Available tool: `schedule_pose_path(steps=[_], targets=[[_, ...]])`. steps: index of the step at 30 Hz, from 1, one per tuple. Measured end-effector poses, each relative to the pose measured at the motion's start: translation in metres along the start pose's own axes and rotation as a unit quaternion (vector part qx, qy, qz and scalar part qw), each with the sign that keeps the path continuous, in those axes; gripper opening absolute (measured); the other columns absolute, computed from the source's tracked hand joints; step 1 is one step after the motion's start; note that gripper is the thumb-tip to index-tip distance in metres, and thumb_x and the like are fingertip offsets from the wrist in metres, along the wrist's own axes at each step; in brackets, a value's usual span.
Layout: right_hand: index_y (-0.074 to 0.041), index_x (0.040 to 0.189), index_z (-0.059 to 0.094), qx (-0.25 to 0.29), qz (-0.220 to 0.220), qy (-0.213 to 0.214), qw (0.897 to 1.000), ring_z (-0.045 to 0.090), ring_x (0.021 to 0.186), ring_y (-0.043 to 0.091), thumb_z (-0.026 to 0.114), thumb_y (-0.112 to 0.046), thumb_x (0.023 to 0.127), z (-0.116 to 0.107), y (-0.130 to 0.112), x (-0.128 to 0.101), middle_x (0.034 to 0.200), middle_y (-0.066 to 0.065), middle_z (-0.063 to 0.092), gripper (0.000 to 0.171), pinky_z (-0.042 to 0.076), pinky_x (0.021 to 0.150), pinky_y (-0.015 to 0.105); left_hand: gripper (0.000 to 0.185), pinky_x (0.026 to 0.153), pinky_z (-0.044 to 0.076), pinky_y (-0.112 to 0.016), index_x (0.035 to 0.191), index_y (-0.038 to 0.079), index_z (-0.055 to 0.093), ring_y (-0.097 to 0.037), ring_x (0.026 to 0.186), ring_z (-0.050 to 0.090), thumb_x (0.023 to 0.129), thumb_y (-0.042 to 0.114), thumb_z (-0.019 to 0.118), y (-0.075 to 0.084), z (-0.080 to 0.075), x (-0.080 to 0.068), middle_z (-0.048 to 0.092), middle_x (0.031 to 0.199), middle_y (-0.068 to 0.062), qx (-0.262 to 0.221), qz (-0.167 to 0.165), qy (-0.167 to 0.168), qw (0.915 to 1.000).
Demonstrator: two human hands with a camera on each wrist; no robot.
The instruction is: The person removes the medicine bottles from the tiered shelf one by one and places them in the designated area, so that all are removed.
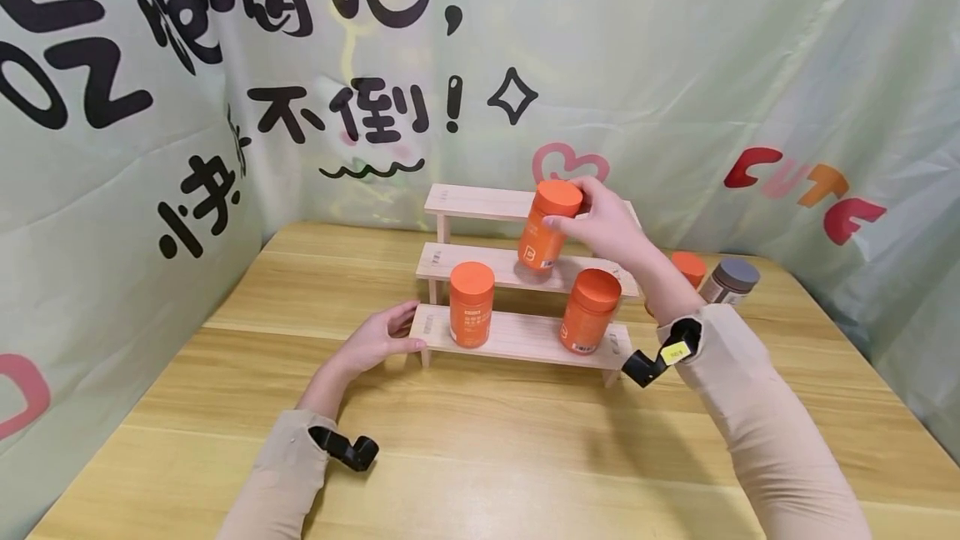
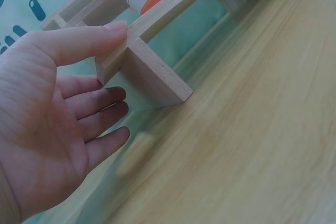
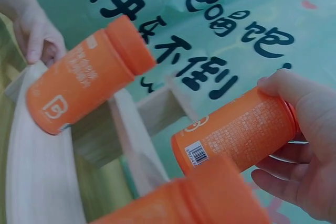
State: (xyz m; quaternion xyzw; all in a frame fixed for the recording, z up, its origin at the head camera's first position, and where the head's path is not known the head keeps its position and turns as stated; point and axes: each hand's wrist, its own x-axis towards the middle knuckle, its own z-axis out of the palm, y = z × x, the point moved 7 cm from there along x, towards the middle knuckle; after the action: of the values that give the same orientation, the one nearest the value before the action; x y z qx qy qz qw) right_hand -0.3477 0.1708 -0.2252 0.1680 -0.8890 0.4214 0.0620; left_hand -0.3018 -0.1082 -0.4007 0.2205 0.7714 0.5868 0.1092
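An orange bottle (image 1: 549, 227) is grasped near its lid by the right hand (image 1: 607, 223), with fingers and thumb curled round it; the bottle is held tilted over the middle step of the wooden three-step shelf (image 1: 517, 336), its base at or just above the board. The left hand (image 1: 378, 340) is laid relaxed against the shelf's lowest step at 9 o'clock, the thumb (image 2: 86, 43) pressed on the board's end, the other fingers loosely extended beside the leg. Two more orange bottles (image 1: 472, 303) (image 1: 590, 310) stand on the lowest step. At 3 o'clock of the shelf, a grey-lidded jar (image 1: 731, 280) stands on the wooden table (image 1: 480, 448).
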Motion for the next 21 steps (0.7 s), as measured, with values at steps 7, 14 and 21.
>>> schedule_pose_path(steps=[7,14,21], targets=[[0.000,0.126,0.041,0.007,0.004,0.042,0.999,0.053,0.101,0.025,0.065,-0.022,0.086,-0.034,-0.004,-0.011,0.117,0.014,0.052,0.052,0.046,0.085,0.038,0.079,0.107,0.027,-0.049,0.140,-0.015,0.019,-0.042,0.129,0.032,0.084,0.010,0.068,0.001,0.000,0.000,0.029,0.142,-0.032,-0.001,0.007,-0.002,1.0000],[-0.001,0.128,0.039,-0.010,0.017,0.073,0.997,0.052,0.099,0.020,0.062,-0.027,0.089,-0.068,0.005,-0.028,0.119,0.013,0.050,0.052,0.044,0.083,0.032,0.079,0.107,0.027,-0.049,0.140,-0.014,0.019,-0.042,0.129,0.032,0.084,0.011,0.068,0.000,0.000,-0.001,0.029,0.142,-0.031,0.004,0.005,-0.003,1.0000],[-0.001,0.131,0.035,-0.043,0.042,0.113,0.992,0.051,0.096,0.010,0.059,-0.032,0.090,-0.106,0.027,-0.051,0.119,0.013,0.047,0.057,0.042,0.080,0.024,0.079,0.107,0.026,-0.049,0.141,-0.014,0.019,-0.042,0.129,0.031,0.084,0.011,0.068,-0.002,-0.002,0.001,0.028,0.143,-0.031,0.006,0.010,-0.004,0.9999]])
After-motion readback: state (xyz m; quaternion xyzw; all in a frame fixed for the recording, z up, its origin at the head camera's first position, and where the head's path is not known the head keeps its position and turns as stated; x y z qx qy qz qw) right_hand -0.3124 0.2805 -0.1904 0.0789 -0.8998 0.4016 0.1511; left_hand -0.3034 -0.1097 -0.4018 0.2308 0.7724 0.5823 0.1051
